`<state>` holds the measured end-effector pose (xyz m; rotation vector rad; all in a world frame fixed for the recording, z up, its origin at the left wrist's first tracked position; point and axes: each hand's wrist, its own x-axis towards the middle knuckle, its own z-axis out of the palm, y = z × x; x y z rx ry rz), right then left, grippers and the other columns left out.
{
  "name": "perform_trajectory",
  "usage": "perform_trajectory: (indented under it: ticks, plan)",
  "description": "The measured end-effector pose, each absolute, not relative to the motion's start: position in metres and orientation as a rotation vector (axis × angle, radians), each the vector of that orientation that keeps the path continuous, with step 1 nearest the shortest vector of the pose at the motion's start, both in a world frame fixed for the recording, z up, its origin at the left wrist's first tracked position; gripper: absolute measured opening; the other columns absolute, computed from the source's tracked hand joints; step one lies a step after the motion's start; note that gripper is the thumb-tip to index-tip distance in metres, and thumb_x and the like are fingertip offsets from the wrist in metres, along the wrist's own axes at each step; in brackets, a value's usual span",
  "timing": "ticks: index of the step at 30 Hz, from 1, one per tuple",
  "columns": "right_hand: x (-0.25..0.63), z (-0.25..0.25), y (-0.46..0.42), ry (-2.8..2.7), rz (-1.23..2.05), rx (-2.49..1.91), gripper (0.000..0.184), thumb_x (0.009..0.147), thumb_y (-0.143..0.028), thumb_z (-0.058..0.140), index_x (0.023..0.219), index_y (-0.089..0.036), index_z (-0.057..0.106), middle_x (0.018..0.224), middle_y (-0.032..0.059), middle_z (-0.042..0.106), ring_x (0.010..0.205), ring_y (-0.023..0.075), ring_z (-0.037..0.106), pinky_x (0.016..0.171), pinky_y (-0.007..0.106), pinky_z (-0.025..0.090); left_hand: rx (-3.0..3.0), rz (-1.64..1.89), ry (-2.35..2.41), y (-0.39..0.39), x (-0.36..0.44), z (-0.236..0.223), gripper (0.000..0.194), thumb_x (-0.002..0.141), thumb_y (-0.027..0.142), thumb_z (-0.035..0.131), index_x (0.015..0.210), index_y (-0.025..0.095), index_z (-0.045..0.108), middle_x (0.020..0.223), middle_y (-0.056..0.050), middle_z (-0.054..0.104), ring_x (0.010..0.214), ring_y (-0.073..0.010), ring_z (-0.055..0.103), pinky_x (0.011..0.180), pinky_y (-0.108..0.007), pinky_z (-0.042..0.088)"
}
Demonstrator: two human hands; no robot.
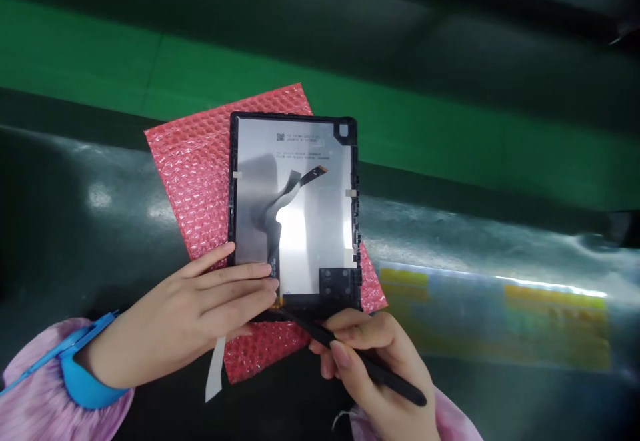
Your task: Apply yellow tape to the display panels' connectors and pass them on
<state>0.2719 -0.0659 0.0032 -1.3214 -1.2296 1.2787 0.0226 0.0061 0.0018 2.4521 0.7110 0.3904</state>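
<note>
A black-framed tablet panel (310, 221), silver back up, lies on a pink bubble-wrap bag (200, 168). A dark flex cable (290, 194) curls up from its middle. My left hand (195, 321) rests on the panel's lower left corner, fingers stretched flat and together over its edge. My right hand (373, 368) pinches a thin black stylus-like tool (350, 351) like a pen. The tool's tip touches the panel's bottom edge beside my left fingertips. A white strip (216, 369) hangs below my left hand.
The bag lies on a dark glossy work surface (90, 228). A green belt (450, 141) runs across behind it. A laminated yellow and blue label (495, 314) sits on the surface to the right. I wear pink sleeves and a blue wrist strap (85, 368).
</note>
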Motion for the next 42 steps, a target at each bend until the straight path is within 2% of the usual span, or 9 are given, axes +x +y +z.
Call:
perform_trajectory:
  ticks: [3,16,19,23,28,34,39,42]
  plan:
    - [0.271,0.003,-0.066,-1.222,1.287,-1.317,0.017,0.091,-0.009,0.061,0.089,-0.025,0.056,0.071,-0.0023,0.067,0.051,0.0105,0.065,0.051,0.021,0.055,2.463,0.388,0.698,0.006,0.022,0.002,0.034,0.102,0.013,0.047,0.136,0.015,0.049,0.136,-0.002,0.065,0.142,-0.0123,0.044,0.128,-0.036,0.013]
    - [0.272,0.003,-0.068,-1.245,1.287,-1.355,0.016,0.091,-0.01,0.062,0.087,-0.025,0.055,0.072,-0.0029,0.067,0.052,0.011,0.066,0.053,0.023,0.056,2.438,0.402,0.705,0.006,0.023,0.002,0.037,0.1,0.012,0.051,0.136,0.014,0.049,0.135,-0.004,0.066,0.141,-0.0126,0.045,0.128,-0.036,0.015]
    - [0.271,0.005,-0.067,-1.26,1.282,-1.358,0.016,0.092,-0.011,0.062,0.089,-0.025,0.055,0.072,-0.0036,0.065,0.052,0.011,0.066,0.052,0.022,0.056,2.447,0.411,0.678,0.008,0.022,0.003,0.034,0.099,0.01,0.05,0.132,0.015,0.054,0.136,-0.003,0.065,0.142,-0.0128,0.044,0.129,-0.036,0.013]
    - [0.271,0.004,-0.067,-1.261,1.274,-1.364,0.017,0.091,-0.01,0.062,0.089,-0.025,0.054,0.075,-0.0041,0.063,0.05,0.0098,0.066,0.049,0.02,0.054,2.445,0.435,0.661,0.012,0.024,0.005,0.033,0.099,0.005,0.041,0.121,0.018,0.062,0.133,-0.001,0.067,0.137,-0.0137,0.05,0.128,-0.036,0.02]
    - [0.272,0.0,-0.069,-1.27,1.283,-1.371,0.017,0.091,-0.011,0.062,0.09,-0.025,0.053,0.077,-0.0041,0.062,0.051,0.01,0.066,0.051,0.022,0.056,2.489,0.395,0.652,0.012,0.024,0.007,0.037,0.1,0.005,0.037,0.121,0.019,0.064,0.135,0.001,0.065,0.139,-0.0134,0.047,0.129,-0.034,0.01]
    - [0.272,0.002,-0.069,-1.257,1.27,-1.391,0.014,0.093,-0.015,0.062,0.088,-0.025,0.055,0.073,-0.003,0.064,0.051,0.0117,0.065,0.051,0.024,0.055,2.508,0.339,0.657,0.013,0.026,0.011,0.04,0.096,0.003,0.04,0.124,0.019,0.064,0.133,-0.001,0.067,0.137,-0.0162,0.05,0.127,-0.041,0.021]
    - [0.277,0.007,-0.068,-1.018,1.16,-1.444,0.013,0.096,-0.025,0.061,0.084,-0.024,0.056,0.071,-0.0006,0.065,0.046,0.0098,0.058,0.039,0.019,0.045,2.597,0.339,0.669,0.009,0.027,0.01,0.036,0.099,0.008,0.04,0.124,0.019,0.064,0.136,0.001,0.065,0.138,-0.0168,0.049,0.129,-0.038,0.01]
    - [0.279,0.008,-0.066,-0.886,1.149,-1.396,0.013,0.096,-0.027,0.062,0.085,-0.025,0.056,0.07,-0.0014,0.065,0.046,0.0098,0.055,0.037,0.019,0.043,2.651,0.319,0.694,0.003,0.028,0.006,0.037,0.101,0.013,0.041,0.131,0.019,0.061,0.137,0.002,0.063,0.14,-0.0203,0.045,0.129,-0.041,0.003]
